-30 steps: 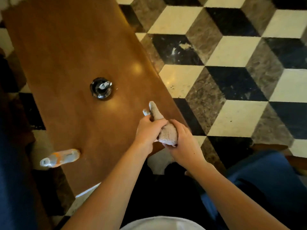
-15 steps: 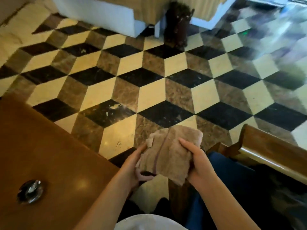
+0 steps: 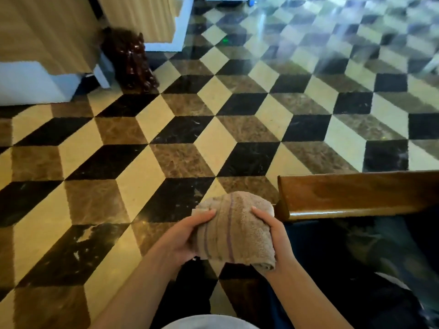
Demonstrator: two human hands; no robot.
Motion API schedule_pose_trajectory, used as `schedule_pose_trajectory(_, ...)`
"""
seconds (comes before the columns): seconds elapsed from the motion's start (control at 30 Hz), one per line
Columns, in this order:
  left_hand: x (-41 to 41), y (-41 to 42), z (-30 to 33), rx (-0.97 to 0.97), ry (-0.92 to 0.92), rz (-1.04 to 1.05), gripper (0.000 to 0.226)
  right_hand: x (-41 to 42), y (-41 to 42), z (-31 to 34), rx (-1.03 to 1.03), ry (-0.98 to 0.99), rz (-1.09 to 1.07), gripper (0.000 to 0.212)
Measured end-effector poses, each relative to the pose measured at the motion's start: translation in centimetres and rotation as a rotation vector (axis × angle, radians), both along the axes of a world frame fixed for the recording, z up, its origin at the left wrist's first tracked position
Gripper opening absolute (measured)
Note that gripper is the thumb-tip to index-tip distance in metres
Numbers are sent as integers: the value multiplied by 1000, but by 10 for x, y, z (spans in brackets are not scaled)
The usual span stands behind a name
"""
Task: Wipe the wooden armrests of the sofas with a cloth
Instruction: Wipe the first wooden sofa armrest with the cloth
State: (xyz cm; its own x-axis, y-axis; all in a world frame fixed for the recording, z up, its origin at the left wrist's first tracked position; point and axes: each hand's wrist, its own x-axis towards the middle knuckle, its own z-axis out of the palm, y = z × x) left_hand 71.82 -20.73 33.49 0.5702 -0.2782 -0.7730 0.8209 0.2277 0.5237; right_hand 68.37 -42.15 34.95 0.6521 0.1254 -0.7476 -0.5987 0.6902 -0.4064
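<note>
beige cloth [image 3: 234, 231] folded, gripped by left hand [image 3: 183, 238] and right hand [image 3: 275, 236]; next: press onto armrest [image 3: 356, 195], start wiping.

Cloth [image 3: 234, 230] tan, purple stripes. Armrest [image 3: 351, 195] beside it glossy brown. Floor [image 3: 166, 148] beyond: black, cream, brown cube-pattern tiles.
</note>
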Motion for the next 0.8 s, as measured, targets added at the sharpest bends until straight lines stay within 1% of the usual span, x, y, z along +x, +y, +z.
schedule_pose_trajectory(0.03,39,-5,-5,6,-24,-73,60,22,-2,-4,-20,17,-79,53)
schedule_pose_trajectory(0.1,84,-13,-4,-28,-67,-164,47,47,1,-4,-53,63,-169,53)
schedule_pose_trajectory(0.17,126,-28,-3,-61,-73,-310,27,72,-1,-6,-45,70,-280,49)
schedule_pose_trajectory(0.2,146,-37,-3,-56,-59,-357,24,83,-2,-5,-31,51,-338,48)
schedule_pose_trajectory(0.3,199,-70,3,-51,5,-469,37,114,-11,-3,23,41,-503,43)
schedule_pose_trajectory(0.37,225,-95,6,-20,11,-523,34,129,-17,1,65,3,-555,34)
schedule_pose_trajectory(0.4,232,-105,6,5,16,-544,30,133,-21,1,76,8,-576,34)
schedule_pose_trajectory(0.47,258,-141,2,18,44,-651,21,147,-40,-4,104,24,-649,49)
schedule_pose_trajectory(0.5,266,-153,2,28,44,-680,21,154,-46,-5,119,42,-677,56)
schedule_pose_trajectory(0.6,300,-208,-10,115,93,-824,25,177,-71,-22,147,113,-769,62)
schedule_pose_trajectory(0.67,319,-228,-19,185,67,-883,25,194,-84,-30,137,123,-818,57)
schedule_pose_trajectory(0.73,338,-268,-23,287,-3,-975,20,203,-116,-41,114,143,-905,50)
schedule_pose_trajectory(0.77,345,-278,-25,331,-36,-1004,22,208,-127,-41,96,180,-925,49)
schedule_pose_trajectory(0.8,351,-294,-27,357,-65,-1068,26,211,-138,-44,125,202,-961,49)
